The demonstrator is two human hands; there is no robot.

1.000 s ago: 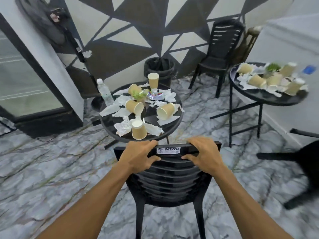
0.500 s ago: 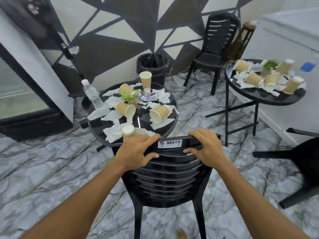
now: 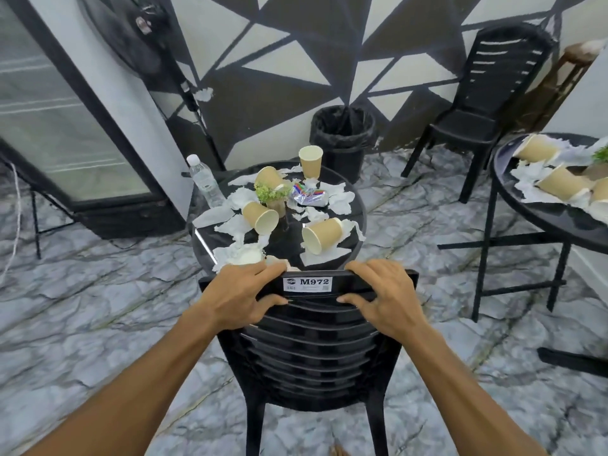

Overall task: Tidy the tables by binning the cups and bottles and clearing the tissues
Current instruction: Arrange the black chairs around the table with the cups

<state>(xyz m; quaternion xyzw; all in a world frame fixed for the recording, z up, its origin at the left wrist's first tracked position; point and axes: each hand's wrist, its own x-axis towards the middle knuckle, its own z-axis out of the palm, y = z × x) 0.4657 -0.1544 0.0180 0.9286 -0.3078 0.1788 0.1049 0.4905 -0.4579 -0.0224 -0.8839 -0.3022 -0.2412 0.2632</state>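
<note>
Gripping the black chair's (image 3: pixel 309 327) top rail — left hand (image 3: pixel 241 292), right hand (image 3: pixel 383 296) — fingers curled over it.

Black slatted chair (image 3: pixel 306 350), black round table (image 3: pixel 357 205), tan paper cups (image 3: pixel 320 234) with cream insides, white tissues (image 3: pixel 339 197) — grey marble-veined floor (image 3: pixel 98 307), black-and-cream triangle-patterned wall (image 3: pixel 329 44).

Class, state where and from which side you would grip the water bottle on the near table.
Round the middle of the water bottle, from the left: it stands upright at the table rim, tissues and tipped cups crowding its right.
</note>
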